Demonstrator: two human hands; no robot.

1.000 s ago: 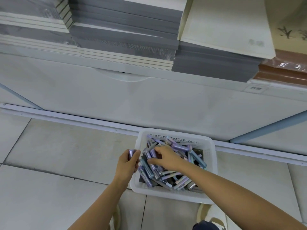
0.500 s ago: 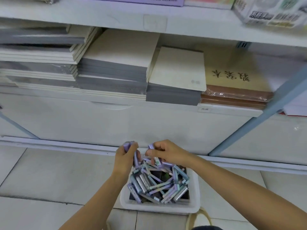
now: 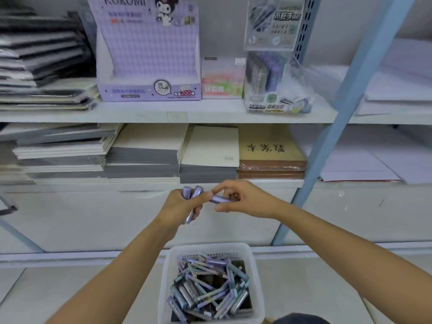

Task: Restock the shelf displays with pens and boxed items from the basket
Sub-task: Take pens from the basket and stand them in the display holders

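Though half-hidden, tubes (image 3: pixel 221 199) in 2 hands (image 3: pixel 181 205)

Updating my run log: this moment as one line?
left hand grips purple tubes | right hand pinches one tube | basket on floor, stocked

Left hand (image 3: pixel 184 204): grips bundle of purple pens (image 3: pixel 194 192), ends showing above and below fist.
Right hand (image 3: pixel 243 199): pinches single purple pen (image 3: pixel 219 199), lying roughly level, one end at left fingers.
White basket (image 3: pixel 210 247): on floor below hands; holds loose pen heap (image 3: pixel 210 288).
Upper shelf (image 3: pixel 163 113): Kuromi display box (image 3: pixel 149 66); pink box (image 3: pixel 222 80) just beside; clear pen case (image 3: pixel 271 66) to right.
Lower shelf: grey notebook stacks (image 3: pixel 145 160); brown pad (image 3: pixel 271 150).
Blue upright (image 3: pixel 339 125) at right.
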